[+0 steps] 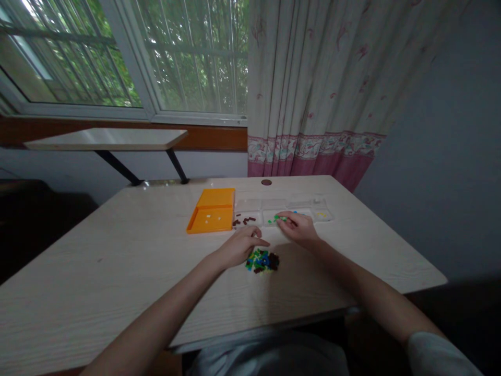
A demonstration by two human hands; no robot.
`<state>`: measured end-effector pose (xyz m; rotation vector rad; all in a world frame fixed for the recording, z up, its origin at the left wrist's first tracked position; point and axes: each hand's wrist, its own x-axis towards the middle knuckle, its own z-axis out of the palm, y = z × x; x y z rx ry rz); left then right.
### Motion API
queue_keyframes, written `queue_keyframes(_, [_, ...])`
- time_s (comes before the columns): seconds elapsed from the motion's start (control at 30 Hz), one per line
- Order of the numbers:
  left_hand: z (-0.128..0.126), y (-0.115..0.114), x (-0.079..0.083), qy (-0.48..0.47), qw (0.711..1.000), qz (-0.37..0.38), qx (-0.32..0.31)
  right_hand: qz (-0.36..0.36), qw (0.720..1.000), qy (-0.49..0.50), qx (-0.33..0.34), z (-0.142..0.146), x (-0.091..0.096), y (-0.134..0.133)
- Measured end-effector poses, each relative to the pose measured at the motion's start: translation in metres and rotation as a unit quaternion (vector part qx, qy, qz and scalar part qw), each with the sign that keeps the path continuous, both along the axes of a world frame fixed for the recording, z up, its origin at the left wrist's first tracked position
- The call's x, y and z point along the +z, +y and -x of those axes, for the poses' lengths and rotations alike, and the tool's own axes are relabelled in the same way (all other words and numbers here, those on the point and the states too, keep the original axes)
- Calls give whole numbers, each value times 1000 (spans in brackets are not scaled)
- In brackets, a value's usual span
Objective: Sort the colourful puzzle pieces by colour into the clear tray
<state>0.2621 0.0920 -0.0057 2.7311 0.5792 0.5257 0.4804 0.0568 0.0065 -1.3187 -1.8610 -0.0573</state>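
A small heap of mixed green, blue, dark brown and pale yellow toy pieces (263,262) lies on the table. My left hand (239,247) is at its upper left edge, thumb and fingers apart, with nothing visible in it. Farther forward, my right hand (299,228) reaches over a clear compartment tray (263,204). Its fingers are pinched together above the compartment with small green pieces (270,221). Green shows right at the fingertips, but whether a piece is gripped cannot be made out. Brown pieces (251,219) lie in the compartment to the left.
Left of the tray, an orange case (215,197) lies open with a few white pieces (208,216) inside. Blue pieces (296,212) and yellow pieces (321,214) sit in compartments at the right. A raised shelf (117,137) stands at the table's back left, by the window.
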Motion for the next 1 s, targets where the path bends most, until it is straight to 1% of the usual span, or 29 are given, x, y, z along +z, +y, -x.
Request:
queue_keyframes(0.1, [5, 2, 0, -6, 1000, 2, 20, -28, 1000, 8, -6, -3, 4, -1])
queue_keyframes(0.23, [10, 5, -1, -12, 999, 10, 43, -34, 999, 32, -16, -9, 5, -1])
queue_keyframes(0.5, [10, 3, 0, -16, 999, -4, 47, -53, 998, 16, -11, -10, 4, -1])
queue_keyframes(0.73, [10, 3, -1, 2, 999, -10, 43, -134, 991, -4, 5, -12, 3, 1])
queue_keyframes(1.0, [9, 2, 2, 10, 999, -9, 42, -119, 993, -12, -2, -12, 5, 2])
